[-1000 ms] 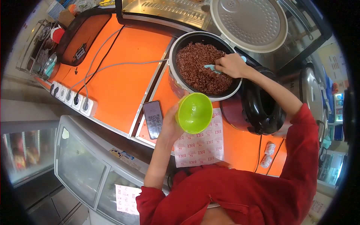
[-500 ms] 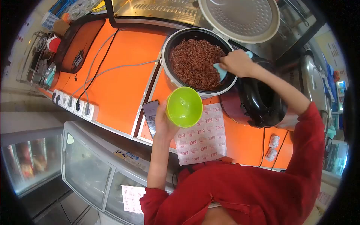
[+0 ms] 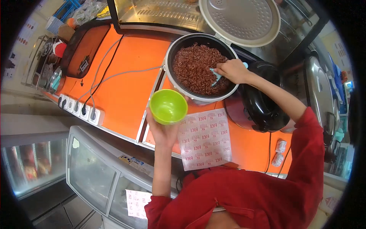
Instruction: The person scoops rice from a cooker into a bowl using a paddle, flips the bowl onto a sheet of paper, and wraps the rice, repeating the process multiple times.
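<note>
My left hand is closed around a lime-green bowl, held up in front of the rice cooker; its inside shows no food. In my right hand is a light blue rice paddle, its blade at the right side of the brown-red rice. The rice sits in the dark inner pot of an open rice cooker. Below the bowl and to its right, a printed paper sheet lies flat on the orange counter.
A black closed rice cooker stands right of the open one, whose lid is tilted back. Cords cross the orange counter to a power strip. Two small wrapped bundles lie at the right.
The green bowl has moved left and tilted, with my left hand now under it. My right hand has shifted slightly left and down with the paddle. The whole view has shifted a little.
</note>
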Demonstrator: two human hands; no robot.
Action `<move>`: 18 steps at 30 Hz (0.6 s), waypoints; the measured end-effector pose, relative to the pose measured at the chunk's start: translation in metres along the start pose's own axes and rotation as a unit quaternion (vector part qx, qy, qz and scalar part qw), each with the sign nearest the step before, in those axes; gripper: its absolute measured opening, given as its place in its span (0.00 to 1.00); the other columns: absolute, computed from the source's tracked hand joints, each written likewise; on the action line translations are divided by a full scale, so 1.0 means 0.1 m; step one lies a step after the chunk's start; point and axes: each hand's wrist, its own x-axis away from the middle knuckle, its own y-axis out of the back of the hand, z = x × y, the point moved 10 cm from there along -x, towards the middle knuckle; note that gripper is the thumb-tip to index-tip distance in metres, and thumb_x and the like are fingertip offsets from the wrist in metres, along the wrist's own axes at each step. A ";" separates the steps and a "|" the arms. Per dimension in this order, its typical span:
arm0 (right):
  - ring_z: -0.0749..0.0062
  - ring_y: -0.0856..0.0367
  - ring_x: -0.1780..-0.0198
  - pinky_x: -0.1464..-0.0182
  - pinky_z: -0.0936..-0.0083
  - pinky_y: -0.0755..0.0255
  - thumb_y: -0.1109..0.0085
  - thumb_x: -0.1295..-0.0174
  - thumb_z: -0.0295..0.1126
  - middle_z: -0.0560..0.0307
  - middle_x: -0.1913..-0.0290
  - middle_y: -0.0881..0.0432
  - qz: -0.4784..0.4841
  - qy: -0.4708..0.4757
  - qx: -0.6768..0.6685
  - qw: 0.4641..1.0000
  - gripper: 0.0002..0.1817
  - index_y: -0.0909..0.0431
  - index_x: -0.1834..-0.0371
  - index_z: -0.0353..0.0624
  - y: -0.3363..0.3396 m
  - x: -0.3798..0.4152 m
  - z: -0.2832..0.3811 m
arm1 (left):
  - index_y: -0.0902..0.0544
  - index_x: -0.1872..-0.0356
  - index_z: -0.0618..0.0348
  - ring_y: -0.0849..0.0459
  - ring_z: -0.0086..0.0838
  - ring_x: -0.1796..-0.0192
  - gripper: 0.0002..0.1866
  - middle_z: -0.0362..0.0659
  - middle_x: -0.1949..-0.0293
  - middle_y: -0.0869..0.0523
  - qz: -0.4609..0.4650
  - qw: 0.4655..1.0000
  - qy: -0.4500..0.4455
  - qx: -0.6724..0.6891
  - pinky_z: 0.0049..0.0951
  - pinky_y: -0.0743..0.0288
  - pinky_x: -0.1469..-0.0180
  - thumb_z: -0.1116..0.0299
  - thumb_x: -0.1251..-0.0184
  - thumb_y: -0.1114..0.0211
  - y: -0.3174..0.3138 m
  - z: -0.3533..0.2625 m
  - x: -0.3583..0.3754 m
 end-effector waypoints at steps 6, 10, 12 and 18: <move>0.47 0.20 0.65 0.61 0.55 0.30 0.60 0.33 0.51 0.47 0.72 0.19 -0.005 -0.033 -0.084 0.996 0.22 0.21 0.67 0.47 0.19 -0.04 -0.11 | 0.35 0.36 0.55 0.31 0.40 0.36 0.36 0.48 0.37 0.31 -0.040 0.998 -0.038 0.033 0.46 0.38 0.34 0.37 0.34 0.51 -0.09 -0.23 -0.09; 0.47 0.20 0.63 0.60 0.57 0.30 0.61 0.33 0.53 0.46 0.70 0.18 -0.036 -0.030 -0.094 0.994 0.24 0.19 0.63 0.50 0.33 -0.01 -0.29 | 0.35 0.37 0.52 0.33 0.40 0.35 0.31 0.47 0.37 0.32 -0.045 0.988 -0.025 -0.147 0.47 0.35 0.36 0.40 0.31 0.52 -0.36 -0.21 -0.25; 0.47 0.20 0.63 0.60 0.56 0.30 0.61 0.33 0.53 0.47 0.70 0.18 -0.093 -0.049 -0.124 0.987 0.24 0.19 0.63 0.49 0.56 0.09 -0.38 | 0.39 0.35 0.51 0.34 0.39 0.35 0.30 0.46 0.37 0.34 -0.036 0.984 -0.041 -0.170 0.49 0.33 0.37 0.42 0.29 0.54 -0.43 -0.13 -0.40; 0.55 0.20 0.60 0.60 0.66 0.29 0.47 0.40 0.42 0.39 0.69 0.20 -0.122 -0.129 0.015 0.984 0.16 0.22 0.68 0.38 1.32 0.50 0.13 | 0.47 0.36 0.46 0.34 0.39 0.36 0.28 0.46 0.37 0.40 -0.043 0.976 -0.015 -0.211 0.51 0.30 0.40 0.44 0.29 0.52 -0.60 0.49 -0.85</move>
